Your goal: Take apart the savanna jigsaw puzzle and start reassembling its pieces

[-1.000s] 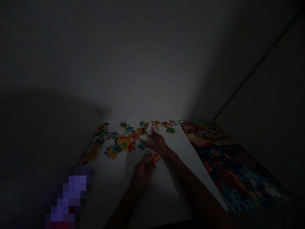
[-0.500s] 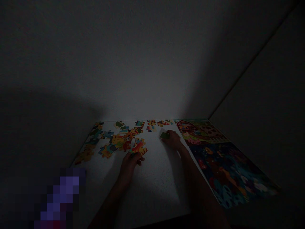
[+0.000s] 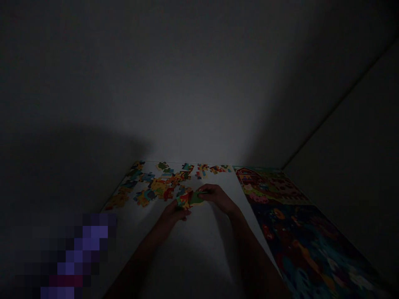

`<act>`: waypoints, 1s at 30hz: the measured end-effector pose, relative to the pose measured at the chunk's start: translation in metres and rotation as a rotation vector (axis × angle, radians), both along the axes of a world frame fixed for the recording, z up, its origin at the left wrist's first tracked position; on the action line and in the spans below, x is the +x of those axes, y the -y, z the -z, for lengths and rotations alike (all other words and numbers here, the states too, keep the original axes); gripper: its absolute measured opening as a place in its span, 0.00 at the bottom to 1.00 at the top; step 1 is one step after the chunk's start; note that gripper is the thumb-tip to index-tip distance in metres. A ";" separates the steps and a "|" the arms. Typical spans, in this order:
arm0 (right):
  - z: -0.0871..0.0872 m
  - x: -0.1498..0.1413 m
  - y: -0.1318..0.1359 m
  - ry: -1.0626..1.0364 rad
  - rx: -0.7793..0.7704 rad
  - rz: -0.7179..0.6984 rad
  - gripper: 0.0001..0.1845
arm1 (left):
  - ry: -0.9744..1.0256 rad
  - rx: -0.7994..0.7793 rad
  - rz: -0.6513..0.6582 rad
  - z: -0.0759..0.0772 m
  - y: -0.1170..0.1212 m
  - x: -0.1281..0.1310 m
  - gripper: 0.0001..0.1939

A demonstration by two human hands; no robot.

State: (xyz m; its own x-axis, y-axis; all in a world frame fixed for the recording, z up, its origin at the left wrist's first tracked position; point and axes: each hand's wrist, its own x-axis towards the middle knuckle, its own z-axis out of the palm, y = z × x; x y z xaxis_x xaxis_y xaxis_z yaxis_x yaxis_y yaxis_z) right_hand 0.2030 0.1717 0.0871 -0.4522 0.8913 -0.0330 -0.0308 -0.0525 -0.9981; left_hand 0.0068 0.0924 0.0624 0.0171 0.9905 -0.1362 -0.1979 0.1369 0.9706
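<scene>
My left hand (image 3: 175, 212) is closed on a red and yellow puzzle piece (image 3: 183, 201), lifted over the white table (image 3: 193, 245). My right hand (image 3: 216, 197) pinches a green puzzle piece (image 3: 197, 198) by its right side. The two pieces meet edge to edge or overlap between my hands; in the dim light I cannot tell whether they interlock. Just beyond them lie many loose puzzle pieces (image 3: 159, 187) in yellow, orange and teal, some of them overlapping.
A farm picture puzzle (image 3: 264, 185) lies at the back right, with a dark blue picture puzzle (image 3: 305, 245) in front of it. A pale wall (image 3: 199, 95) rises behind the table. At the lower left is a pixelated purple shape (image 3: 87, 245).
My right hand has moved left with the green piece, bringing it against the red and yellow piece in my left hand. The view has shifted slightly.
</scene>
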 end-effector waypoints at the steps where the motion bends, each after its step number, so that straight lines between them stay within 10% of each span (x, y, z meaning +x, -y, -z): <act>1: 0.003 -0.009 0.001 -0.004 0.026 0.021 0.19 | -0.018 0.004 -0.001 -0.001 0.000 0.000 0.17; 9: 0.028 -0.036 -0.003 0.136 0.362 0.133 0.22 | -0.087 0.022 -0.031 -0.006 -0.017 0.009 0.15; 13: 0.034 -0.009 -0.037 0.491 0.470 0.417 0.21 | -0.049 0.023 -0.035 -0.002 -0.027 0.008 0.11; 22: 0.042 0.016 -0.071 1.085 0.453 0.593 0.20 | 0.174 -0.089 -0.009 0.005 -0.032 0.001 0.21; 30: 0.037 0.024 -0.062 1.078 0.327 0.694 0.27 | 0.269 -0.169 -0.073 0.005 -0.036 -0.001 0.16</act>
State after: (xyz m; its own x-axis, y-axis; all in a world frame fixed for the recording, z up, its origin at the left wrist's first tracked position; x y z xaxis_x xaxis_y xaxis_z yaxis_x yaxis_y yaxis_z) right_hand 0.2269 0.2335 0.0501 0.2149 0.9611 0.1734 0.8587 -0.1014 -0.5023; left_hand 0.0061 0.1284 0.0577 0.0043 0.9541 -0.2994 -0.4596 0.2678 0.8468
